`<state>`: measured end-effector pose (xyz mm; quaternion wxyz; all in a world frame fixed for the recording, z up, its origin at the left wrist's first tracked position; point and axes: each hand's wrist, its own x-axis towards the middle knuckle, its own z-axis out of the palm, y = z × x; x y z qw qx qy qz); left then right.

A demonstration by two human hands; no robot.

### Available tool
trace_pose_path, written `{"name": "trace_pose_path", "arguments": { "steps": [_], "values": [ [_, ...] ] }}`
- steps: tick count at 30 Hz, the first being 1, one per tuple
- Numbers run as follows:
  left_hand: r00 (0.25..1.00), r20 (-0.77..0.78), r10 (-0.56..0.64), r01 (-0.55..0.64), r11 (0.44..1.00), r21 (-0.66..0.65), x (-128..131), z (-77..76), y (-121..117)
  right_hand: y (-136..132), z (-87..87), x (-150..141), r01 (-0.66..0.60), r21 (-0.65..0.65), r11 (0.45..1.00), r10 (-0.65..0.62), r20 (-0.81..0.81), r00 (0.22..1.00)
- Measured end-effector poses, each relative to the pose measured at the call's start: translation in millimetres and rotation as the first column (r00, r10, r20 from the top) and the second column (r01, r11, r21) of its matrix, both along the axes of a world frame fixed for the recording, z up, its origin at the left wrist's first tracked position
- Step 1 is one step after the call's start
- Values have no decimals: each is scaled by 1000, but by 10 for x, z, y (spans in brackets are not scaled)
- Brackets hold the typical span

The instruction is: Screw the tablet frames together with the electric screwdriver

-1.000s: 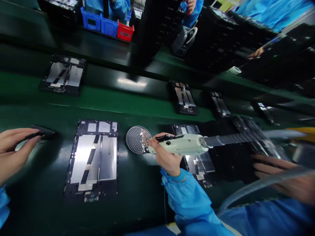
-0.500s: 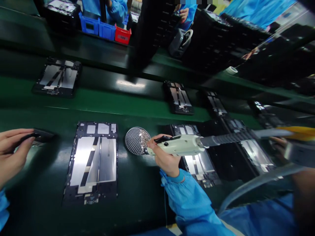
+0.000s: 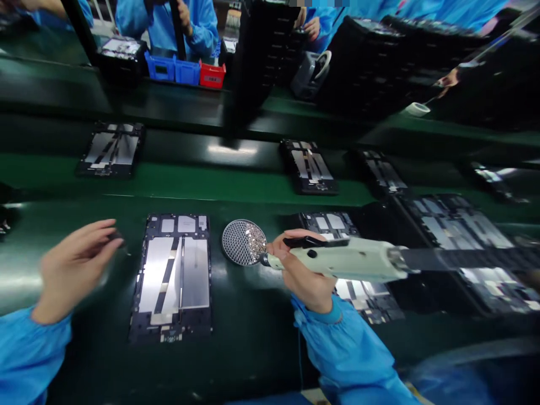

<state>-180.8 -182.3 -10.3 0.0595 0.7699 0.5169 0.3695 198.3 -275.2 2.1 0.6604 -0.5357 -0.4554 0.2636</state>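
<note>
My right hand (image 3: 310, 275) is wrapped round a pale green electric screwdriver (image 3: 354, 257). Its tip points left, at the edge of a round perforated screw tray (image 3: 241, 242) with small screws heaped on its right side. Left of the tray lies an opened tablet (image 3: 196, 275), its metal plates and dark ribbon cable showing. My left hand (image 3: 78, 261) is in the air beside the tablet's left edge, fingers pinched on a small dark piece (image 3: 120, 239), blurred and mostly hidden by the fingers.
More opened tablets, such as this one (image 3: 310, 166), lie along the green bench (image 3: 236, 183) and to the right. Behind stand a tall black stack (image 3: 264, 62), blue bins (image 3: 188, 72), a red bin (image 3: 212, 76) and a tape dispenser (image 3: 310, 76). Co-workers in blue sleeves are across the bench.
My left hand has moved right, closer to the tablet, and less of the dark piece shows. My right hand still holds the screwdriver by the screw tray. The whole view has shifted slightly.
</note>
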Motion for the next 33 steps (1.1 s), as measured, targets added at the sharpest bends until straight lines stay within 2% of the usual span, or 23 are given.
{"name": "trace_pose_path", "arguments": {
  "steps": [2, 4, 8, 11, 16, 23, 27, 30, 33],
  "values": [
    [984, -12, -177, 176, 984, -21, 366, 73, 68, -12, 69, -3, -22, 36, 999, 23, -31, 999],
    [946, -38, -322, 320, 946, -60, 712, 51, 210, -10, 108, -2, -23, 44, 999, 26, -66, 997],
    [900, -95, -425, 414, 903, -116, 1232, -137, 587, 20, 105, 22, 10, 49, 999, -5, -83, 997],
    [864, -144, -483, 461, 873, -160, 1414, -242, 798, 44, 66, 61, 48, 68, 997, -43, -64, 997],
    [766, -253, -591, 549, 806, -219, 1445, -253, 904, 62, 17, 106, 72, 90, 993, -68, -52, 996],
    [611, -391, -689, 632, 721, -283, 1356, -156, 749, 20, 74, 108, 57, 51, 997, -55, -35, 998],
    [569, -406, -715, 642, 695, -325, 1257, -103, 752, 34, 129, 80, 5, 101, 995, 2, -71, 997],
    [533, -487, -691, 613, 713, -340, 1234, -85, 686, 80, 169, 37, 18, 80, 997, -12, -67, 998],
    [521, -605, -601, 564, 775, -284, 1248, -92, 396, 152, 261, -43, 52, 100, 994, -46, -61, 997]
  ]
}}
